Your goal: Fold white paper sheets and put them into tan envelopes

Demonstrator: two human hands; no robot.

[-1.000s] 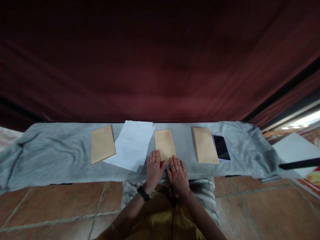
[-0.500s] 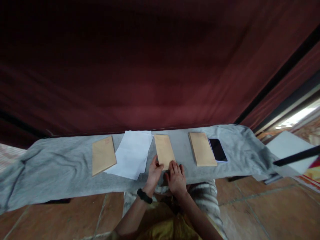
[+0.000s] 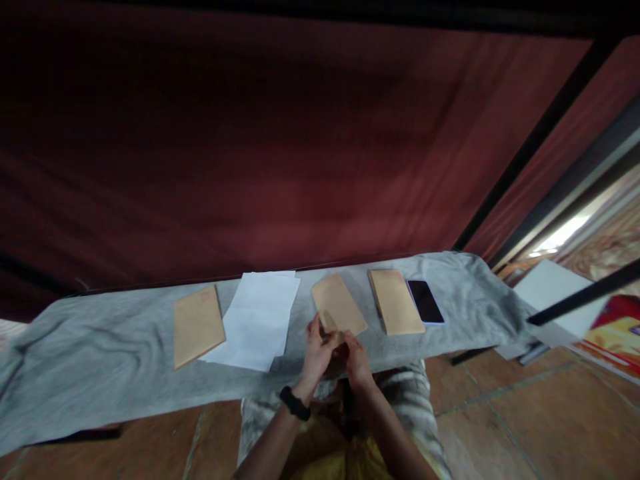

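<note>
Between the sheets [image 3: 260,320] and the stack [image 3: 397,303] on the surface [image 3: 125,340], the envelope [image 3: 341,303] has its near edge pinched by left hand [image 3: 316,353] and right hand [image 3: 357,361]; a light, even grip should keep its paper uncreased.

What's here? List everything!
Envelope: one, brown, in both hands
Left envelope: one or more, brown, overlapping sheets
Pile: one, brown, beside phone
Sheets: at least two, white, centre-left
Phone: one, black-purple, right
Cloth: one, grey, underneath
Curtain: one, red, behind
Bars: several, black, right side
Panel: one, white, far right
Tiles: several, brown, floor
Wristband: one, black, left wrist
Trousers: one, grey-white, below
Left hand, right hand: one each, at envelope
</note>
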